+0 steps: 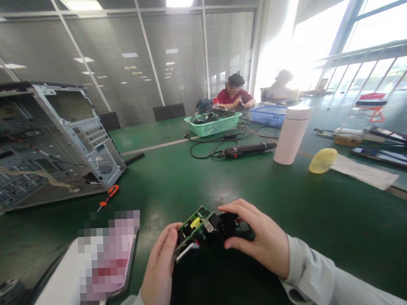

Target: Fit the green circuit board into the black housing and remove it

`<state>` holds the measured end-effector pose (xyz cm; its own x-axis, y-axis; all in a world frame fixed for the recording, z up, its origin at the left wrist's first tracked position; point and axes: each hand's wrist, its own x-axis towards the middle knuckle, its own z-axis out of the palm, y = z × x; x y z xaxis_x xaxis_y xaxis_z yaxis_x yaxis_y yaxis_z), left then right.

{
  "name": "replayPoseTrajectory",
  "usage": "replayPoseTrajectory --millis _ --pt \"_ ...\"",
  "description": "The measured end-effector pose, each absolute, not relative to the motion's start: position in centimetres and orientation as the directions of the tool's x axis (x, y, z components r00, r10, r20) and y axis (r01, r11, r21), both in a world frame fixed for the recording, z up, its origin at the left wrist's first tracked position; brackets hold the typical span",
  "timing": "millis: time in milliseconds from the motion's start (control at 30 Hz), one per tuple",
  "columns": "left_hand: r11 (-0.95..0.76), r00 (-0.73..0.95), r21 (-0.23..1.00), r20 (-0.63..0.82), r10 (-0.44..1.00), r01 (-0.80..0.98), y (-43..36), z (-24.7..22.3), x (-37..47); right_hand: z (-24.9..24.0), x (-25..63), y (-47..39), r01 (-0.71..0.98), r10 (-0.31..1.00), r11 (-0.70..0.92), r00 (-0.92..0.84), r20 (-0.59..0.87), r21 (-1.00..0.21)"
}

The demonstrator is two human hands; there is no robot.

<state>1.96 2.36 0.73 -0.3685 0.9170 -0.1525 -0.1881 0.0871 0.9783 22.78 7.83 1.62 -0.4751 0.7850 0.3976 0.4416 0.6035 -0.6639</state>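
Near the front edge of the green table, my left hand (163, 257) is closed on a green circuit board (196, 223) with a yellow component and a silvery metal part at its lower edge. My right hand (261, 235) curls its thumb and fingers around a black plastic part (238, 226). The black part meets the right end of the board; whether they are joined cannot be made out. Left of my hands lie a pink phone-like device (126, 245), partly blurred, and a white device (57, 284).
An open computer case (85, 144) stands at the left, an orange-handled tool (109, 196) beside it. Further back are a black corded tool (247, 149), a pink bottle (292, 135), a yellow object (323, 160), a green basket (214, 127) and a blue basket (268, 116). Two people sit behind.
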Motion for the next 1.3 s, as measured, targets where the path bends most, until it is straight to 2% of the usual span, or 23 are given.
replayPoseTrajectory --millis 267,400,500,667,767,867,967,1033,1100,1200,1300 --pt "0.102 -0.316 0.958 -0.188 0.93 -0.268 2.3 1.1 1.8 1.4 22.8 8.1 0.487 0.83 0.545 -0.428 0.358 -0.682" --pt "0.045 -0.357 0.955 -0.153 0.921 -0.293 2.8 0.7 1.6 1.3 22.9 8.5 0.519 0.87 0.472 -0.404 0.282 -0.713" --pt "0.081 -0.323 0.949 -0.184 0.928 -0.306 3.1 0.9 1.7 1.4 22.8 8.5 0.535 0.876 0.449 -0.42 0.236 -0.716" --pt "0.149 -0.242 0.937 -0.231 0.942 -0.317 3.2 2.1 1.9 1.7 22.6 8.0 0.527 0.867 0.48 -0.409 0.286 -0.702" --pt "0.163 -0.236 0.929 -0.249 0.939 -0.331 3.2 2.6 1.9 1.7 22.5 8.2 0.484 0.886 0.445 -0.357 0.295 -0.753" --pt "0.164 -0.252 0.925 -0.258 0.933 -0.342 3.1 2.8 2.0 1.8 22.6 8.6 0.363 0.943 0.285 -0.271 0.192 -0.887" --pt "0.165 -0.27 0.923 -0.267 0.925 -0.347 3.0 3.0 2.2 2.3 22.7 8.9 0.158 0.956 -0.067 -0.273 -0.109 -0.985" --pt "0.173 -0.273 0.924 -0.273 0.922 -0.341 2.9 3.2 2.4 2.7 22.8 8.9 -0.012 0.869 -0.348 -0.378 -0.318 -0.937" --pt "0.175 -0.274 0.926 -0.273 0.922 -0.333 2.9 3.4 2.5 3.0 22.8 8.7 -0.12 0.745 -0.543 -0.526 -0.411 -0.831" --pt "0.177 -0.28 0.927 -0.275 0.92 -0.33 2.9 3.4 2.5 3.2 22.8 8.6 -0.13 0.586 -0.673 -0.695 -0.417 -0.728" --pt "0.186 -0.282 0.922 -0.289 0.915 -0.339 2.9 3.2 2.4 3.2 22.8 8.5 -0.119 0.498 -0.722 -0.773 -0.392 -0.681"
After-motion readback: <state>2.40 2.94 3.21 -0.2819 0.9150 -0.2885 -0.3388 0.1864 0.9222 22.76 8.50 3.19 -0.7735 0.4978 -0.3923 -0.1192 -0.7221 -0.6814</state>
